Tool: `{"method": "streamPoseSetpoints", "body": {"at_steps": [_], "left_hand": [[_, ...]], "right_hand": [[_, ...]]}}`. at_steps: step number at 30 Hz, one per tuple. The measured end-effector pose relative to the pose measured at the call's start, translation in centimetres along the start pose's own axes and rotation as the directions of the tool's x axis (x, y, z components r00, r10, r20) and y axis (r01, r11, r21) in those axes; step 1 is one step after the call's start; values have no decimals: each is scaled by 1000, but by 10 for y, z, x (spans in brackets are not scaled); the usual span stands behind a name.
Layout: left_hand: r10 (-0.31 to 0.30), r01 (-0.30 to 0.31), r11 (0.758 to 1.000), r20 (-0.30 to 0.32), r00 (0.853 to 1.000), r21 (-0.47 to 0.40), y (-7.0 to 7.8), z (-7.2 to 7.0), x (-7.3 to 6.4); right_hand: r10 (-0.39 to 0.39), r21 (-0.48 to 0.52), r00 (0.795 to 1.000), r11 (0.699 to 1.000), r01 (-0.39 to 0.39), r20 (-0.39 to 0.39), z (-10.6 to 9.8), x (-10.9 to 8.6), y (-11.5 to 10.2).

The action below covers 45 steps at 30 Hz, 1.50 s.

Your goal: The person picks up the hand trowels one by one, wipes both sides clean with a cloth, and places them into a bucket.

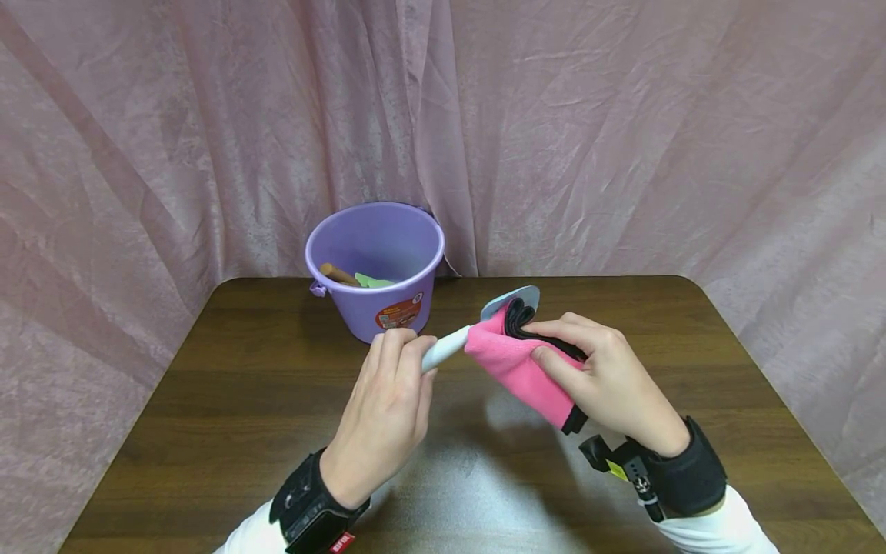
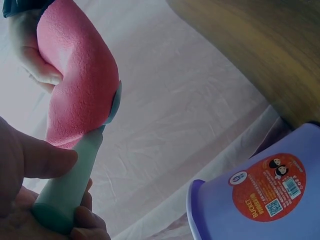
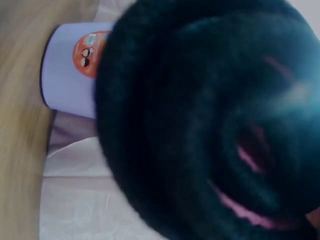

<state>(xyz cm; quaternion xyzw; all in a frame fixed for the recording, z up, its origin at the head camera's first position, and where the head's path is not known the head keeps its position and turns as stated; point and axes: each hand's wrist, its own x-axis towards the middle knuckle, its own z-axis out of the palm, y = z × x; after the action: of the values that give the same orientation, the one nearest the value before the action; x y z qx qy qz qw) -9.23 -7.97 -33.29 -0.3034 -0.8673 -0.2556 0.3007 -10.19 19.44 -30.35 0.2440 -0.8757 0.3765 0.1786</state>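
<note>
My left hand (image 1: 388, 392) grips the pale handle of a light blue toy shovel (image 1: 445, 348) above the table. The shovel's rounded blade end shows past the cloth at the upper right. A pink cloth (image 1: 515, 365) with black edging lies folded against the shovel and hides part of it. My right hand (image 1: 598, 369) pinches that cloth between thumb and fingers near its black border. In the left wrist view, the thumb presses along the handle (image 2: 70, 175), just below the cloth (image 2: 85, 70). Black folds of the cloth (image 3: 165, 115) fill most of the right wrist view.
A purple bucket (image 1: 374, 304) with an orange label stands at the back of the brown wooden table (image 1: 256, 385), left of centre. Inside it lie a brown stick-like piece (image 1: 339, 275) and a green piece (image 1: 372, 282). A pink curtain (image 1: 588, 138) hangs behind the table.
</note>
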Motion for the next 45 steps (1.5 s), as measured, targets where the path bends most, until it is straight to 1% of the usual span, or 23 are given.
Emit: {"method": "streamPoseSetpoints", "body": {"at_steps": [3, 6, 11, 16, 20, 23, 25, 28, 31, 35, 37, 40, 45], "left_hand": [[-2, 2, 1000, 3, 1000, 1, 0, 0, 0], [-5, 4, 1000, 6, 1000, 2, 0, 0, 0], [-5, 5, 1000, 7, 1000, 6, 0, -1, 0], [-18, 18, 1000, 17, 1000, 7, 0, -1, 0], [-29, 29, 1000, 18, 999, -1, 0, -2, 0], [-31, 31, 999, 13, 999, -5, 0, -3, 0], [-32, 32, 999, 9, 999, -8, -1, -3, 0], [-33, 33, 999, 6, 999, -13, -1, -3, 0], [-39, 39, 999, 5, 999, -20, -1, -4, 0], [-51, 51, 998, 8, 999, -35, -1, -4, 0], [-56, 56, 998, 9, 998, -40, -1, -4, -1], [-61, 62, 997, 9, 998, -41, -1, -4, -1], [-69, 69, 997, 9, 998, -33, -1, -3, -1]], "right_hand": [[4, -1, 1000, 1000, -4, -3, 0, 0, 0], [14, -36, 1000, 999, -14, -19, 1, 0, -2], [9, -162, 996, 987, -23, -86, 1, 0, -4], [-39, -317, 983, 948, -20, -179, 4, -1, -4], [-113, -429, 961, 903, -7, -253, 6, -1, -3], [-180, -518, 940, 856, 4, -290, 7, -1, -3], [-215, -560, 923, 829, 0, -318, 8, 0, -3], [-259, -610, 899, 792, -13, -354, 9, 0, -5], [-304, -644, 871, 765, -19, -386, 10, 2, -6], [-382, -695, 830, 719, -10, -407, 11, 5, -9], [-414, -711, 816, 703, 6, -403, 11, 6, -10], [-445, -721, 810, 692, 38, -383, 11, 7, -12], [-460, -718, 824, 689, 97, -330, 13, 6, -14]]}}
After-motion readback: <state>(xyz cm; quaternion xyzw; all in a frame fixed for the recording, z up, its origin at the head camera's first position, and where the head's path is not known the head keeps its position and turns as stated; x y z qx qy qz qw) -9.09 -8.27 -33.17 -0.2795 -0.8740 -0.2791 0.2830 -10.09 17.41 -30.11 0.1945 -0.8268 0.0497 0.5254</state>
